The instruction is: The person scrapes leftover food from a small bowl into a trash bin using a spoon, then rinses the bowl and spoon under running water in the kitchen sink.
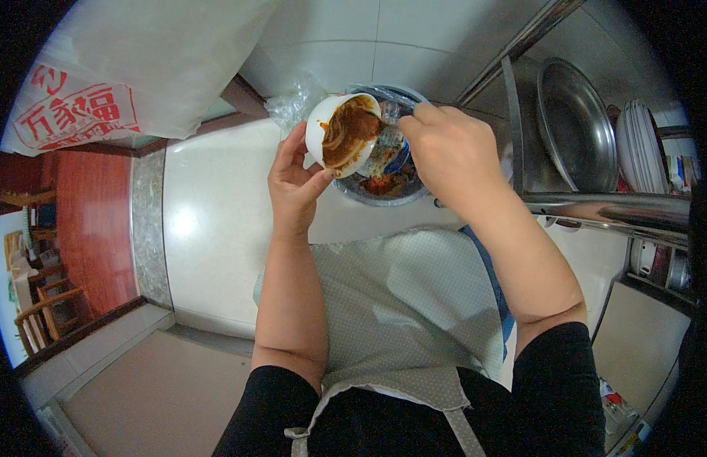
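A white bowl (351,137), its inside smeared with thick reddish-brown sauce, is tilted towards the right. My left hand (293,180) grips it, thumb at the near rim and fingers around the outside. My right hand (453,148) is closed on a slim utensil (389,124), perhaps a spoon, which reaches to the bowl's right edge; the fist hides most of it. Below both hands stands a round waste bin (383,201) with a clear plastic liner. Reddish food scraps (382,184) and plastic packaging (388,151) lie inside it. The bowl covers part of the bin.
A whitish plastic bag (130,63) with red printing hangs at upper left. Crumpled clear plastic (296,100) sits by the bin. To the right, a metal rack (605,204) holds a steel basin (579,128) and stacked plates (641,148). A tiled wall (342,63) rises behind the bin.
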Available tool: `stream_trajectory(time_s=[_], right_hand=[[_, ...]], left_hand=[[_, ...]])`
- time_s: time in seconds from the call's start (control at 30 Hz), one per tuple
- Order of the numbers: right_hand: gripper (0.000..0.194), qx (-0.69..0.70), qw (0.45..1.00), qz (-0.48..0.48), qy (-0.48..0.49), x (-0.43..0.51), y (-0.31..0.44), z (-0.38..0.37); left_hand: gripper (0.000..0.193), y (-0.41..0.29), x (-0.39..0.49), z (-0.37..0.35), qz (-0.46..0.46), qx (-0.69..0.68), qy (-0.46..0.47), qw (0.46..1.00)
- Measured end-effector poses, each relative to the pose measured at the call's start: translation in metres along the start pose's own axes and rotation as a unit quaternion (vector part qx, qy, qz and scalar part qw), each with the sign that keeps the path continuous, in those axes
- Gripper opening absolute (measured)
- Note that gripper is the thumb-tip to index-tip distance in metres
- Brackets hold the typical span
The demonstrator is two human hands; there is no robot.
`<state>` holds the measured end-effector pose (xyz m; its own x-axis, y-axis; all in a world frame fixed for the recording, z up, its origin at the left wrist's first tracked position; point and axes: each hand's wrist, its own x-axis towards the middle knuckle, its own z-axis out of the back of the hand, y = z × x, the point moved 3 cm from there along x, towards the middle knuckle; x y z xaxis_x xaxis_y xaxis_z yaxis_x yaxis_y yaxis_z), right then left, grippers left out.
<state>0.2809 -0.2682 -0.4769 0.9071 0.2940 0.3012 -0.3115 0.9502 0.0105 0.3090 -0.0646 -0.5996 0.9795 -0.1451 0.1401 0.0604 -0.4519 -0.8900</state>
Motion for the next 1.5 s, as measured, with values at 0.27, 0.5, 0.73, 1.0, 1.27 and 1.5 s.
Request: stream_trajectory(time_s=[0.27, 0.5, 0.73, 1.0, 1.27, 1.5], right_hand=[[0.012, 0.111, 0.99, 0.016, 0.088, 0.0, -0.002, -0.01], [0.014, 0.4, 0.906, -0.101, 0.1, -0.015, -0.01, -0.038], [0.018, 0.591, 0.755, -0.252, 0.131, -0.025, -0.022, -0.058], [0.016, 0.222, 0.966, -0.12, 0.057, -0.018, -0.019, -0.015], [0.014, 0.327, 0.936, -0.128, 0.037, -0.021, 0.001, -0.031], [0.018, 0.568, 0.769, -0.291, 0.04, -0.037, -0.006, -0.061]], left_hand=[[0.075, 0.003, -0.002, 0.008, 0.013, -0.006, -0.003, 1.0], [0.078, 0.005, -0.002, 0.011, 0.017, -0.065, -0.009, 0.998], [0.078, 0.007, 0.0, 0.011, 0.017, -0.11, -0.004, 0.994], [0.077, 0.009, -0.001, 0.014, 0.023, -0.122, -0.004, 0.992], [0.075, 0.011, -0.002, 0.007, 0.028, -0.119, 0.005, 0.992], [0.069, 0.011, -0.001, 0.006, 0.069, -0.173, -0.029, 0.982]])
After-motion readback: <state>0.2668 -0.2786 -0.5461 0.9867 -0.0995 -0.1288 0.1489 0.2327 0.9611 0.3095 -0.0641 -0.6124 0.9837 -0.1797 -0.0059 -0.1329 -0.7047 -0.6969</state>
